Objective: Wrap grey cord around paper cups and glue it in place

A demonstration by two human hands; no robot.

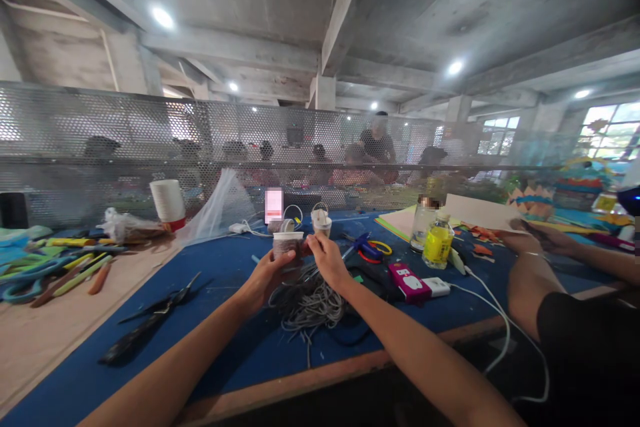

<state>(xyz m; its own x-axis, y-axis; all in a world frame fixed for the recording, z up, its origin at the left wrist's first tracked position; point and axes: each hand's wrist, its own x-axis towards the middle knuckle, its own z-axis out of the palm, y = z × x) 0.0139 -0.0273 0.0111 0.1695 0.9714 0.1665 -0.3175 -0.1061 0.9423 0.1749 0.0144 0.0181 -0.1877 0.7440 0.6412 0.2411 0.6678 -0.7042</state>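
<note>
A white paper cup (289,237) wrapped in grey cord is held upright in my left hand (267,275), fingers closed around its side. At the cup's right side my right hand (327,260) is closed in a pinch; what lies between its fingertips is too small to make out. Below both hands lies a tangled heap of grey cord (315,307) on the blue table mat (235,347). Just behind the hands stands a small white cup with a thin handle (321,220), and beside it lies a cord-wrapped piece (283,226), partly hidden by the held cup.
Black-handled scissors (150,320) lie left, blue-handled scissors (367,247) right. A stack of paper cups (167,203), a lit phone (273,205), a yellow-labelled bottle (438,243), a glass jar (420,230) and a purple box (409,282) stand around. Another person's arm (525,273) reaches in at right.
</note>
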